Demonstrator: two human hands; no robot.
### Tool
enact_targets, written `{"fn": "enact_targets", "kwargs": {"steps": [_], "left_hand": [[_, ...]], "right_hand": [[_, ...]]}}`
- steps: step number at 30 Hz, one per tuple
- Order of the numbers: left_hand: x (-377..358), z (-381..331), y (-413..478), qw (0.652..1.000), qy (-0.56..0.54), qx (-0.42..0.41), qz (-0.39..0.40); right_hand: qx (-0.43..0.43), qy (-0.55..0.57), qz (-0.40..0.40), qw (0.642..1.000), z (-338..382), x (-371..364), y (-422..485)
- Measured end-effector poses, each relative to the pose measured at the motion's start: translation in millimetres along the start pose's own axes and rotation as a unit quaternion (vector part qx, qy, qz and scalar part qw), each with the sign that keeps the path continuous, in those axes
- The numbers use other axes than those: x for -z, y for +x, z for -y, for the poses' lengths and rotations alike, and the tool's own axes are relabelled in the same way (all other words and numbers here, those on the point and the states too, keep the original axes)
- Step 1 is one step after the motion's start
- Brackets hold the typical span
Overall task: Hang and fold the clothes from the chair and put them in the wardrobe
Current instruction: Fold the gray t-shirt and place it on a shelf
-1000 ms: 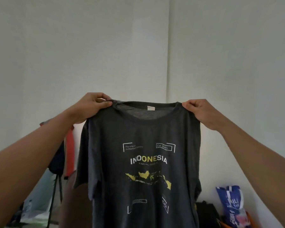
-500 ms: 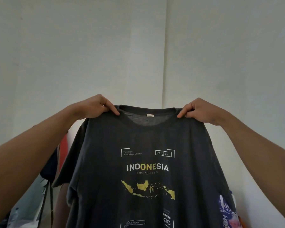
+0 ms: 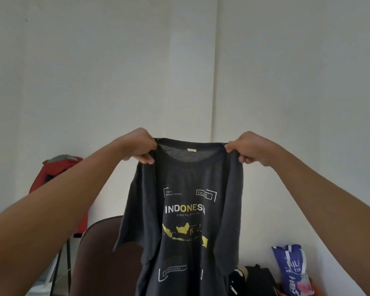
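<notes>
White walls (image 3: 94,71) fill most of the frame and meet in a corner that runs down just right of centre. At centre, a dark grey T-shirt (image 3: 186,210) hangs in the air in front of that corner, its print facing the camera: "INDONESIA" in white and yellow above a yellow map. The left hand (image 3: 140,147) is closed on the shirt's shoulder at the left side of the collar, and the right hand (image 3: 247,149) is closed on the shoulder at the right side; both arms reach in from the lower corners. Behind the shirt at lower centre-left stands a dark brown chair (image 3: 98,253), partly hidden by the cloth. At left, a red garment (image 3: 58,167) hangs against the wall, above thin black legs. At lower right, near the wall, sit a black bag (image 3: 256,278) and a blue printed bag (image 3: 291,268). No surface shows.
</notes>
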State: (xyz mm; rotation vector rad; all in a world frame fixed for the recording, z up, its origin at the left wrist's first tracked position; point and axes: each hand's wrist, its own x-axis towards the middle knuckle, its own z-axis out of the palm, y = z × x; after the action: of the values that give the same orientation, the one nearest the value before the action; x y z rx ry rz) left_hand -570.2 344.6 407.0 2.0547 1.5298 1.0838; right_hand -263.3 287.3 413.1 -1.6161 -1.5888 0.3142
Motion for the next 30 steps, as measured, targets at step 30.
{"fn": "enact_targets", "kwargs": {"steps": [30], "left_hand": [[-48, -40, 3, 0.855, -0.49, -0.167, 0.037]], "right_hand": [[0.101, 0.524, -0.013, 0.846, -8, -22, 8]]}}
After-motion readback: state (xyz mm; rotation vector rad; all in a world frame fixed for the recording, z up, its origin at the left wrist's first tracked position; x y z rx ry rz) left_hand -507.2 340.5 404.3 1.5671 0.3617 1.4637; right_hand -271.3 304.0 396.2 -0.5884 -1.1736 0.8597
